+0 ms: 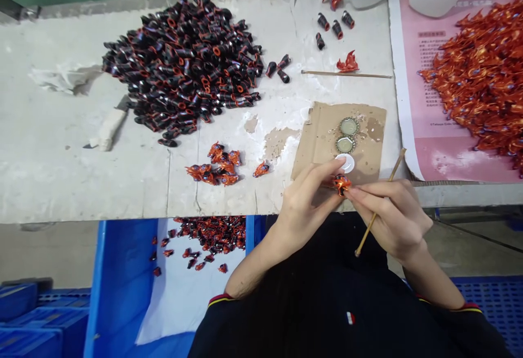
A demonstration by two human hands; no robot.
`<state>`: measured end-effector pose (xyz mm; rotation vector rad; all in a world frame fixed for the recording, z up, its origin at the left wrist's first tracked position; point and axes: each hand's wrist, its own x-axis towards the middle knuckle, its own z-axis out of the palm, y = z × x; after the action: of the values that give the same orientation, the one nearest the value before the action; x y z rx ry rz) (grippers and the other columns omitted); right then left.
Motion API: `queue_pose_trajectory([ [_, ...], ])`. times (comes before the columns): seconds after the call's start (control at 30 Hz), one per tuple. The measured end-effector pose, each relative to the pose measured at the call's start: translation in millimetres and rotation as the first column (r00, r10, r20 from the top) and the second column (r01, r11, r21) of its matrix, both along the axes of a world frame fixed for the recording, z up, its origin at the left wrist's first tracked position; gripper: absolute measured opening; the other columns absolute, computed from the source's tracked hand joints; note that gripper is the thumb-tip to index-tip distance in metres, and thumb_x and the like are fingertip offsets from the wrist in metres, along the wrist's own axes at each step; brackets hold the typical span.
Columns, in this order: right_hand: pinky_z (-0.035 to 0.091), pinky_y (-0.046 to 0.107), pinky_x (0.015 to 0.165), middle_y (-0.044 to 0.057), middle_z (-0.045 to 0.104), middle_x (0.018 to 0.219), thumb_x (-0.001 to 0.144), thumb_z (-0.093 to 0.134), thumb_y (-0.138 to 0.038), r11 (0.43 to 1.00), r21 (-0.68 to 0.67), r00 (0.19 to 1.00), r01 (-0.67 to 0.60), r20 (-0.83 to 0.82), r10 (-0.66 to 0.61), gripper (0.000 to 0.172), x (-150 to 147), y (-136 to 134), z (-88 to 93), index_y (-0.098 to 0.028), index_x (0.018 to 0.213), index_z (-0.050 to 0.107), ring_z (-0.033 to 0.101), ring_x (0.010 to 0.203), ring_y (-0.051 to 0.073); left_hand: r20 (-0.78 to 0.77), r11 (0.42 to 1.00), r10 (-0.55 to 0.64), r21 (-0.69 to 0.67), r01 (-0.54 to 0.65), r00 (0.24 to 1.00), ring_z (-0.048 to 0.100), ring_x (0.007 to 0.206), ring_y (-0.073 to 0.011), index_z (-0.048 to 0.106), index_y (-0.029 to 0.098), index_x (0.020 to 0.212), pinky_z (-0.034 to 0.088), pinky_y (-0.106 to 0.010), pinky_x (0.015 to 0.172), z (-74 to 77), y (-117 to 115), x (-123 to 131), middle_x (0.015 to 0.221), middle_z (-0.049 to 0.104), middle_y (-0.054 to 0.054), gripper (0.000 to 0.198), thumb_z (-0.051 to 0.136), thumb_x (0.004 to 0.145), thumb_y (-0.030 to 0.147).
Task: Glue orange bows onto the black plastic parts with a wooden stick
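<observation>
My left hand (308, 200) pinches a small orange and black piece (341, 183) at the table's front edge. Touching the same piece with its fingertips, my right hand (388, 211) also holds a thin wooden stick (384, 197) that slants between its fingers. Just behind the piece is a piece of brown cardboard (322, 129), bearing two bottle caps (346, 134) with pale contents and a white disc (347, 163). Several orange pieces (216, 167) lie in a group left of my hands, with a single one (261, 169) nearer to them.
A large heap of black pieces (188, 64) covers the table's back left. Orange parts (486, 80) are piled on a pink sheet (429, 151) at the right. Another stick (347, 74) lies behind the cardboard. Below the edge, a blue bin (118, 287) holds finished-looking red-black pieces (216, 232).
</observation>
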<state>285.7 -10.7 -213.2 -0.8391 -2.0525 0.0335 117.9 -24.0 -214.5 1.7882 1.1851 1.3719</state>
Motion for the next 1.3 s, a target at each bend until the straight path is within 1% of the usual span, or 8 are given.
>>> queue_pose_trajectory([
  [0.13,0.052,0.027,0.067,0.002,0.069,0.086,0.080,0.070,-0.005,0.999,-0.040,0.999,-0.017,-0.036,0.015,0.025,-4.3,-1.2,-4.1,-0.019,0.102,0.066,0.063,0.077,0.012,0.003,1.000,0.003,0.016,-0.003,1.000,0.068,0.096,-0.0122,0.054,0.021,0.131,0.060,-0.022,0.087,0.0,-1.0,-0.5,0.113,0.067,-0.006,0.050,0.064,0.085,0.005],
  [0.27,0.053,0.028,0.068,0.002,0.069,0.088,0.077,0.073,-0.005,0.998,-0.060,0.998,0.000,-0.066,-0.004,0.029,-7.2,-0.7,-4.8,-0.020,0.101,0.066,0.065,0.078,0.013,0.024,1.000,-0.016,-0.003,0.016,1.000,0.066,0.110,-0.0165,0.055,0.021,0.130,0.059,-0.027,0.094,2.2,-2.6,-1.7,0.120,0.065,-0.008,0.047,0.062,0.086,0.005],
  [0.47,0.052,0.028,0.065,0.001,0.067,0.085,0.079,0.071,-0.005,0.999,-0.035,0.993,0.013,-0.114,-0.017,0.023,-8.7,-3.3,-6.7,-0.019,0.096,0.066,0.064,0.077,0.012,0.271,0.977,-0.147,-0.110,0.183,0.951,0.063,0.121,-0.0209,0.059,0.020,0.125,0.058,-0.031,0.099,7.3,-7.3,-2.4,0.125,0.065,-0.011,0.036,0.053,0.092,0.008],
  [0.67,0.053,0.029,0.062,-0.001,0.067,0.080,0.080,0.069,-0.004,0.994,-0.111,0.983,0.008,-0.182,-0.028,0.021,-15.4,-5.1,-4.4,-0.021,0.087,0.059,0.064,0.071,0.012,0.463,0.972,-0.090,-0.151,0.178,0.882,0.068,0.110,-0.0142,0.068,0.021,0.112,0.058,-0.021,0.095,7.6,-8.5,2.0,0.113,0.071,-0.004,0.034,0.070,0.082,0.005],
  [0.8,0.052,0.028,0.062,-0.001,0.066,0.078,0.081,0.069,-0.004,0.994,-0.109,0.983,-0.027,-0.183,0.007,0.020,-15.0,-3.2,-7.5,-0.020,0.085,0.057,0.064,0.071,0.012,0.438,0.985,-0.052,-0.128,0.119,0.897,0.070,0.103,-0.0129,0.069,0.021,0.106,0.059,-0.022,0.093,7.1,-7.6,3.9,0.104,0.073,-0.002,0.033,0.073,0.078,0.003],
  [0.97,0.052,0.027,0.061,-0.001,0.066,0.078,0.081,0.069,-0.007,0.991,-0.130,0.980,-0.037,-0.200,0.010,0.019,-13.4,-2.4,-11.1,-0.020,0.083,0.056,0.064,0.070,0.011,0.313,0.998,-0.031,-0.036,0.045,0.949,0.069,0.107,-0.0158,0.067,0.022,0.113,0.059,-0.027,0.095,7.6,-8.3,3.3,0.112,0.072,-0.004,0.039,0.075,0.078,0.008],
  [1.1,0.051,0.027,0.060,-0.001,0.067,0.078,0.080,0.071,-0.009,0.989,-0.145,0.978,-0.041,-0.210,0.009,0.019,-13.6,-2.8,-10.4,-0.020,0.083,0.056,0.064,0.070,0.012,0.259,0.996,-0.021,-0.074,0.042,0.966,0.072,0.100,-0.0159,0.064,0.021,0.120,0.061,-0.027,0.091,9.7,-11.6,2.9,0.111,0.074,-0.006,0.042,0.072,0.081,0.008],
  [1.3,0.050,0.029,0.058,-0.001,0.069,0.078,0.080,0.071,-0.008,0.986,-0.160,0.975,-0.055,-0.221,0.019,0.019,-15.3,-3.3,-9.0,-0.021,0.085,0.057,0.065,0.069,0.012,0.271,1.000,-0.027,-0.005,0.029,0.962,0.074,0.097,-0.0156,0.065,0.019,0.107,0.062,-0.023,0.088,10.1,-11.8,3.6,0.104,0.075,-0.005,0.031,0.072,0.080,0.005],
])
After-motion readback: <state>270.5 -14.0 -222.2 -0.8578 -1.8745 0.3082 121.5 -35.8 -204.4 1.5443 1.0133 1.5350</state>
